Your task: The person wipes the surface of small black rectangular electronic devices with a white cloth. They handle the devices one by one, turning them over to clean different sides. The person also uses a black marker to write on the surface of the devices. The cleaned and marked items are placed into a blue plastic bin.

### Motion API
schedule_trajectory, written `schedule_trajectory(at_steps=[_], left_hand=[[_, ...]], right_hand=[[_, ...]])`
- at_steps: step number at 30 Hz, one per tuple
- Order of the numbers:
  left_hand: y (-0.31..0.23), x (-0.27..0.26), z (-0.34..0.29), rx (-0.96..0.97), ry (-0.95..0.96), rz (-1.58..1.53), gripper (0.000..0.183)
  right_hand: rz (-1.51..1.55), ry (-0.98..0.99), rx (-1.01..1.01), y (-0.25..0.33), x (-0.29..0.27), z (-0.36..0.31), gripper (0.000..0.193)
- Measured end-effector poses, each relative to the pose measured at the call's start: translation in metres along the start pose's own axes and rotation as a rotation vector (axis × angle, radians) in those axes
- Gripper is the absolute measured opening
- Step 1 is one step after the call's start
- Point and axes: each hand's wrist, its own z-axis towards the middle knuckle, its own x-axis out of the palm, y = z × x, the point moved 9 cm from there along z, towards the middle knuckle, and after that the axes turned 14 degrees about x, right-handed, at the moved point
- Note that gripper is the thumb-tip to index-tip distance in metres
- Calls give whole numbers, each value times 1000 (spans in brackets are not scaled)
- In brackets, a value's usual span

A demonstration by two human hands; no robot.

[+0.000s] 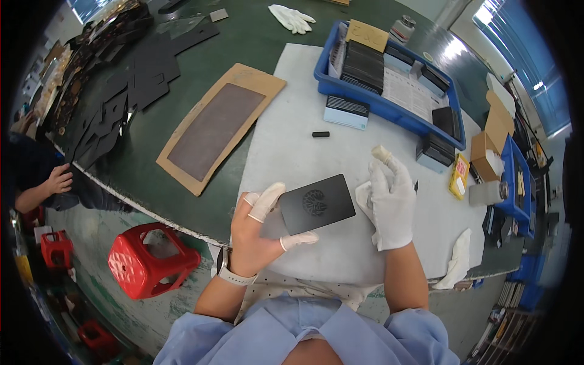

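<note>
Left hand (250, 234), bare bar cots on some fingertips, is clamped on the black card (328, 210): index at its left side, thumb along its near side. Card is tilted, above the white sheet (286, 152) by the worktop's (234, 45) near edge, round emblem facing up. Right hand (392, 207), in a white glove, is just beside the card's right side; fingers mostly bunched together, and can't tell whether a cloth is pinched among them.

Progress, judged from layout: partway. Emblem is already on this card; it's in hand, not put down. Dark stacks (363, 67) sit in the blue tray (389, 111) toward the worktop's far right corner; whether those are finished isn't clear. One pale-blue box (345, 114) lies outside the tray's near left corner, another dark-topped stack (435, 153) by its near right corner. Small black block (320, 134) lies loose on the sheet. Cardboard panel (267, 86) lies left of the sheet, toward the worktop's left edge.
</note>
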Motion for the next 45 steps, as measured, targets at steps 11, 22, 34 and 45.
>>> schedule_trajectory(at_steps=[11,22,34,45], left_hand=[[-5,6,-3,136,-29,77,84],[-7,13,-2,132,18,36,83],[2,10,-7,65,14,-83,90],[1,3,-9,67,-46,-71,93]], right_hand=[[-445,269,-419,16,54,-50,96],[-380,221,-208,11,33,-33,53],[-343,-55,-277,5,3,-19,27],[-193,-25,-155,1,0,-16,26]])
